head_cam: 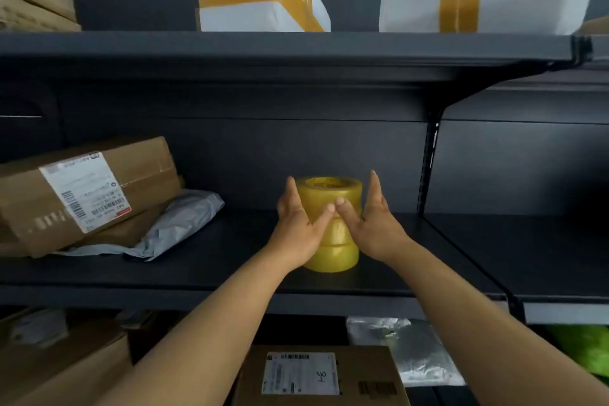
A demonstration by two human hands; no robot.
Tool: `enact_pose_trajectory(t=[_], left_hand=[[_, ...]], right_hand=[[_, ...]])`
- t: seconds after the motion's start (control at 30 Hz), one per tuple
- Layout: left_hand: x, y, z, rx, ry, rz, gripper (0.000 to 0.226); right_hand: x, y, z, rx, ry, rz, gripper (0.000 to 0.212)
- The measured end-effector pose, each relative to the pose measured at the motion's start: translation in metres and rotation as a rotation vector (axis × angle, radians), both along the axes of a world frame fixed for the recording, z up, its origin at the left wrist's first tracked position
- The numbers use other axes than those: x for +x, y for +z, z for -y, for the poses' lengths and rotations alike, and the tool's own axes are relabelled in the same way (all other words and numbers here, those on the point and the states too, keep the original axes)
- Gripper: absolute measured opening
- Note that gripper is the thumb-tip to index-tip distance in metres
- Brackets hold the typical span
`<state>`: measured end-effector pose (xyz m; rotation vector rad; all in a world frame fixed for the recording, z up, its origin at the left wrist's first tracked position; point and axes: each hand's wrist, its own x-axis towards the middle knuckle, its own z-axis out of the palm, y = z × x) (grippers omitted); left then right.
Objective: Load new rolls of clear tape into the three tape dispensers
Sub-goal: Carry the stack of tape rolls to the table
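A brown cardboard box [82, 191] with a white shipping label is lying tilted at the left of the dark metal shelf [412, 273], and a crumpled grey plastic mailer [178, 224] is sagging out from beside it. Moving right, the left hand [296, 224] is pressing its straight fingers against the left side of the stack of tape rolls [329, 257], with the thumb laid across the front. The stack is standing upright at the middle of the shelf, well apart from the box: smooth, glossy, yellowish see-through cylinders, apparently three or four, with the hollow core showing on top. The right hand [375, 224] is mirroring the left, flat and open on the right side, with its thumb meeting the other thumb at the front.

This looks like the fetching step: the rolls are being gathered, and no dispenser is showing here. The next move probably calls for squeezing evenly from both sides and lifting straight, since slick loose rolls could slide apart.
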<state>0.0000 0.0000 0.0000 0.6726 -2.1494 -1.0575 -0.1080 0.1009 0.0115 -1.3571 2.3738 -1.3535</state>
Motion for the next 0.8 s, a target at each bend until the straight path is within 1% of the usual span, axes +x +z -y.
enact_pose_trajectory(t=[0.2,0.3,0.7,0.8], left_hand=[[-0.012,-0.01,0.001,0.056,0.037,-0.053,0.093],[-0.013,-0.013,0.002,0.088,0.059,-0.092,0.092],[-0.012,-0.018,-0.013,0.115,0.167,-0.211,0.09],[-0.008,-0.018,-0.022,0.128,0.142,-0.215,0.093]], right_hand=[[-0.006,-0.011,0.01,0.004,0.037,0.152,0.088],[-0.008,-0.012,0.012,-0.035,0.064,0.215,0.086],[-0.013,-0.017,0.003,-0.119,0.108,0.182,0.088],[-0.017,-0.019,-0.002,-0.153,0.14,0.188,0.089]])
